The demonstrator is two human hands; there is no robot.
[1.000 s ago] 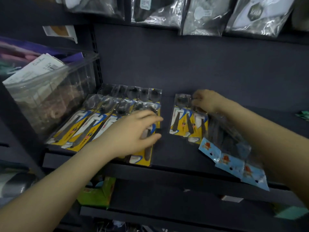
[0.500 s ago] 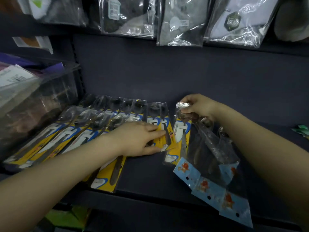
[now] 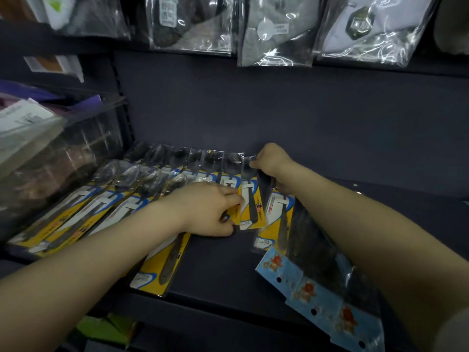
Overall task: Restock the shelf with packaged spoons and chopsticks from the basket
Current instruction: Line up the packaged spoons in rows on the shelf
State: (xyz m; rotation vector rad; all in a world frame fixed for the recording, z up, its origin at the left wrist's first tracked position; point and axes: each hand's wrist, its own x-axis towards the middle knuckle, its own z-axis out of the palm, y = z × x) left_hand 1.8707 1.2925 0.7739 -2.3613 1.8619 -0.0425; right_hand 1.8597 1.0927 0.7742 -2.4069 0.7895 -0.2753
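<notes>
Now, spoon pack (image 3: 250, 199) flat on shelf (image 3: 218, 270), long axis front-back, bowl rearward, left hand (image 3: 210, 209) pinching its near-left edge, right hand (image 3: 272, 163) gripping its far end.

Spoon packs (image 3: 106, 212): clear sleeves on yellow-and-blue cards, each with a metal spoon, lying flat in overlapping rows on the dark shelf (image 3: 218, 265), bowls toward the back.
Front spoon pack (image 3: 162, 265): lies near the shelf's front edge.
Rightmost spoon packs (image 3: 250, 204): side by side, overlapping.
Chopstick packs (image 3: 327, 283): clear sleeves with light-blue headers, fanned at the right, headers toward the front.
</notes>
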